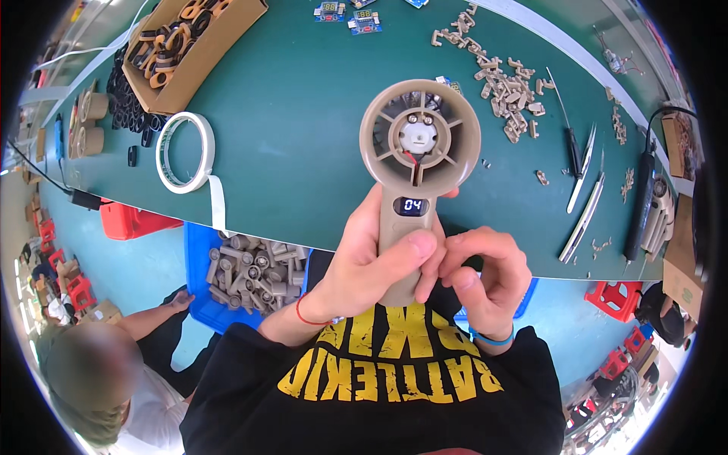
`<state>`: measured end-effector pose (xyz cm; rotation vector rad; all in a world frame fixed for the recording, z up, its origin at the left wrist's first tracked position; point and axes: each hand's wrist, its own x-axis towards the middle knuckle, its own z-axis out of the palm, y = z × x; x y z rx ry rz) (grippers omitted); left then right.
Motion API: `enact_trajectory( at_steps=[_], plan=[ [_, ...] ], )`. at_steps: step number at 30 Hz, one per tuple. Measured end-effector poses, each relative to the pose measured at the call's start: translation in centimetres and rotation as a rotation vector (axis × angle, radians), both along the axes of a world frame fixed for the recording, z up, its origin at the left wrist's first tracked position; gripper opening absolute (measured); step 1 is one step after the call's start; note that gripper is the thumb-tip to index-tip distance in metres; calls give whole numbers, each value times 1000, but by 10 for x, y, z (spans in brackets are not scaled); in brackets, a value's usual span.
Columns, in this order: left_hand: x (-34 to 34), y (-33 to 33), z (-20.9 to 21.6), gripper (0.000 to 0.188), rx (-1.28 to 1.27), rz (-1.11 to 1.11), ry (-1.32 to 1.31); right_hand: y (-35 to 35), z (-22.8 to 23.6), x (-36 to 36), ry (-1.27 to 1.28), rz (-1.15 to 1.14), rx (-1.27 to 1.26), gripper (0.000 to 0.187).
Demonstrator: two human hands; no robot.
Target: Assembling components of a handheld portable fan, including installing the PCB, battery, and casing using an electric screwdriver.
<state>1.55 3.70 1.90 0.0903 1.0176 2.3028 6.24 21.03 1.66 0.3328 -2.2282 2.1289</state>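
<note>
My left hand is wrapped round the handle of a beige handheld fan, its thumb lying on the front of the grip. The fan stands head-up in front of me. Its round ducted head shows spokes, a pale motor hub and a bit of red wire, and a small display on the neck is lit. Close beside the handle, my right hand is loosely curled, thumb and fingers apart, with nothing visible in it.
On the green table are a tape roll, small beige clips, tweezers, a screwdriver and circuit boards. A cardboard box holds ring-shaped parts. Below left, a blue bin holds beige parts; another person sits nearby.
</note>
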Motion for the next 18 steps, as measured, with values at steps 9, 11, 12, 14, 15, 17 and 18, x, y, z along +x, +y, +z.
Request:
enact_trajectory(
  at_steps=[9, 11, 12, 14, 15, 17, 18],
  plan=[
    [2, 10, -6, 42, 102, -80, 16, 7, -2, 11, 18, -56, -13, 44],
    [9, 22, -8, 50, 30, 68, 182, 8, -2, 14, 58, -137, 78, 62],
    [14, 22, -1, 63, 16, 80, 107, 7, -2, 15, 54, -142, 102, 66],
    [18, 21, -1, 72, -70, 134, 233, 6, 7, 16, -91, -69, 33, 64],
    [22, 19, -1, 78, -161, 113, 240, 11, 9, 15, -47, -33, 87, 59],
    [31, 19, -1, 84, -171, 98, 313, 11, 21, 18, -203, -23, -42, 44],
    [34, 17, 3, 81, -180, 69, 362, 20, 23, 19, -190, -41, -31, 44]
  ],
)
